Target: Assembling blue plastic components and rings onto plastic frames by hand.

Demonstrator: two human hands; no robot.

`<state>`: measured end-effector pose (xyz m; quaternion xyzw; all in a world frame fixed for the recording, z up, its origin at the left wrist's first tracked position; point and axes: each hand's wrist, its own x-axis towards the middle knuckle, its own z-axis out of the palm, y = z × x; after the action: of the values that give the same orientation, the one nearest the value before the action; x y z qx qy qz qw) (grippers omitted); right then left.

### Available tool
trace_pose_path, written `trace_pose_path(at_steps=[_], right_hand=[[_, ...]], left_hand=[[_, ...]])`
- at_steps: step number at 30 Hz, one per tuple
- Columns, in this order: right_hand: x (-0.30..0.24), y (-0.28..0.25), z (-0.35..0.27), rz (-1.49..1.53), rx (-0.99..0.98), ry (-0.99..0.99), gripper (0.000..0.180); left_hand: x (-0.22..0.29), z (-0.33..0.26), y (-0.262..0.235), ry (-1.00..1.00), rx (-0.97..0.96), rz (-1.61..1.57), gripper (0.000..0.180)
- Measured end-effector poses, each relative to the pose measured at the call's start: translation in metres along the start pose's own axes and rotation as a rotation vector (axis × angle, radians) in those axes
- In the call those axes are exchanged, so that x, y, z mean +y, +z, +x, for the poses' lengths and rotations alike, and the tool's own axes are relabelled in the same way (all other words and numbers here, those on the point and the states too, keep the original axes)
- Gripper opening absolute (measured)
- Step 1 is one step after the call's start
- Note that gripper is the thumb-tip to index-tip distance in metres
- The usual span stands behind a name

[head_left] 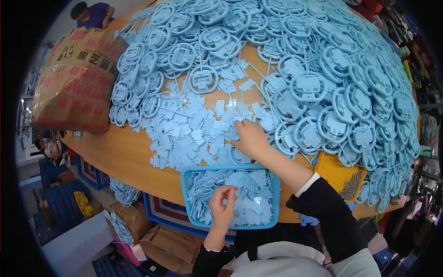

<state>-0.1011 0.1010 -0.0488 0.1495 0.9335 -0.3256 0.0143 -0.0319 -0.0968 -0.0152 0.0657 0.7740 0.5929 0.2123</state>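
1. Two hands are working at the lower middle of the frame, both coming out of dark sleeves with white cuffs.
2. Lowest in the frame, the left hand [223, 208] is hovering over the blue tray [186, 191], its fingertips drawn together and pinching a small blue plastic piece [232, 193].
3. That tray is sitting at the near edge of the wooden table [124, 154], filled with flat blue pieces of the same kind.
4. Just above the tray, the right hand [250, 137] is lying palm down with its fingers spread loosely, touching the loose blue pieces [184, 131] scattered across the middle of the frame.
5. Toward the lower right, a yellow tray [333, 170] holding small grey metal parts is lying partly under the blue heap.
6. Further up and filling the right and top of the frame, a large heap of round blue moulded frames [323, 78] is covering the table.
7. At the upper left, a brown printed sack [76, 78] is resting on the table's edge.
8. In the far upper left corner, another person [92, 14] in blue is bending over.
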Motion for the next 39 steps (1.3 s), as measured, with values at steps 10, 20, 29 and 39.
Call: trace_pose_path(at_steps=[10,20,29,39], right_hand=[[-0.022,0.026,0.096,0.090,0.158,0.038,0.046],[-0.018,0.041,0.210,0.275,0.308,0.459,0.059],[-0.036,-0.025,0.100,0.757,0.393,0.290,0.050],[-0.099,-0.019,-0.093,0.741,-0.165,-0.008,0.048]], left_hand=[[-0.015,0.014,-0.082,0.274,0.264,0.452,0.006],[-0.016,0.004,-0.095,0.248,0.340,0.375,0.005],[-0.016,0.008,-0.102,0.100,0.284,-0.027,0.014],[-0.003,0.013,-0.080,-0.337,-0.058,-0.801,0.056]])
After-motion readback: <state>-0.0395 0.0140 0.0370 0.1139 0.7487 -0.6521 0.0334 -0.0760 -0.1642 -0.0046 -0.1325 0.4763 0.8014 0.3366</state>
